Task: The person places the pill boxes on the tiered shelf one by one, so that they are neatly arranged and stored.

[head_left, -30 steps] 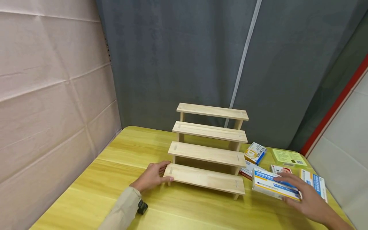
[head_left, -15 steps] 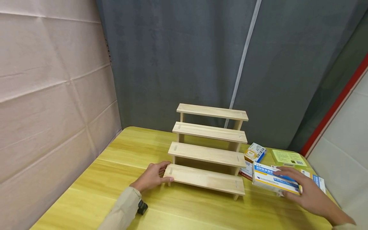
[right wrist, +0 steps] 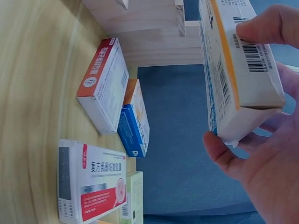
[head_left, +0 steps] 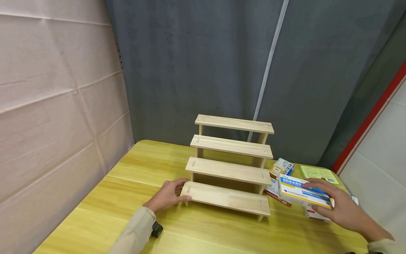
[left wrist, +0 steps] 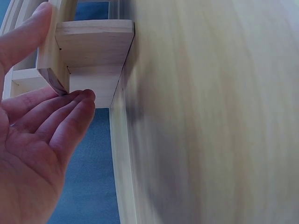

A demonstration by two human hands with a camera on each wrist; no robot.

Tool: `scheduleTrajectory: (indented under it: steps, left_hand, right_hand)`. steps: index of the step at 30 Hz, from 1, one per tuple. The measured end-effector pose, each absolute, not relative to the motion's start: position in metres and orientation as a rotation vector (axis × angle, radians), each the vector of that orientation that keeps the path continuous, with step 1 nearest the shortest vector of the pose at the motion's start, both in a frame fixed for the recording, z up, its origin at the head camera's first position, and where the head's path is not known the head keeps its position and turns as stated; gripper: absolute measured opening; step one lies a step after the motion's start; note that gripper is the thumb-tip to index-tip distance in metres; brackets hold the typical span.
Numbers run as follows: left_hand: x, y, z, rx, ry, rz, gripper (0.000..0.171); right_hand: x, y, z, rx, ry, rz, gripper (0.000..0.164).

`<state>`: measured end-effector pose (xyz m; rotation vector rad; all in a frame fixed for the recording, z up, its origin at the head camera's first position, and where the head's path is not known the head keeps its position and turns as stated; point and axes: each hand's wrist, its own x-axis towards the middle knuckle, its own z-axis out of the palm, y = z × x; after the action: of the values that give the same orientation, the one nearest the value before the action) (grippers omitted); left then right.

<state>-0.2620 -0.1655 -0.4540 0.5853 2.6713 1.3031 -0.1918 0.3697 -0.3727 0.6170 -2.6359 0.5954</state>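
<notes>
A four-step wooden display rack (head_left: 225, 195) stands on the table. My left hand (head_left: 168, 195) holds the left end of its lowest step, thumb on the top face and fingers at the end edge; the left wrist view shows the fingers (left wrist: 70, 114) fairly straight there. Off the rack's right side, my right hand (head_left: 342, 211) grips a white, blue and yellow medicine box (head_left: 304, 192) above the table, tilted. Seen from the right wrist, its barcoded end (right wrist: 257, 88) lies between thumb and fingers. The palm covers part of the box.
Right of the rack lie a white box with an orange-red side (head_left: 279, 190), a blue-and-white box (head_left: 282, 165), a green box (head_left: 318, 173) and a red-and-white box (right wrist: 100, 182). Another box (head_left: 354, 200) is mostly hidden behind my right hand. A grey curtain (head_left: 190, 70) hangs behind the table.
My right hand has lifted the medicine box slightly and tilted it, uncovering more of the boxes beneath. My left hand and the rack have stayed in place.
</notes>
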Motion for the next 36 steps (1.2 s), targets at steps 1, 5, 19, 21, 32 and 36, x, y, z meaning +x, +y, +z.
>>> scheduleTrajectory:
  steps: [1, 5, 19, 21, 32, 36]
  left_hand:
    - [-0.262, -0.165, -0.454, 0.587, 2.671, 1.306, 0.085]
    - [-0.262, -0.166, -0.455, 0.583, 2.668, 1.313, 0.085]
    - [-0.261, -0.164, -0.455, 0.584, 2.676, 1.317, 0.083]
    - [-0.261, -0.164, -0.456, 0.587, 2.674, 1.322, 0.084]
    - [-0.262, -0.165, -0.457, 0.588, 2.655, 1.348, 0.084]
    - [-0.261, -0.165, -0.457, 0.590, 2.663, 1.334, 0.084]
  right_hand:
    - [-0.192, 0.369, -0.372, 0.618, -2.636, 0.590, 0.060]
    - [-0.196, 0.369, -0.366, 0.622, -2.650, 0.586, 0.060]
    - [-0.204, 0.359, -0.349, 0.592, -2.738, 0.583, 0.057]
    - [-0.205, 0.356, -0.346, 0.603, -2.728, 0.557, 0.057]
    - [-0.212, 0.346, -0.333, 0.661, -2.693, 0.558, 0.055]
    - [-0.212, 0.342, -0.330, 0.648, -2.694, 0.547, 0.054]
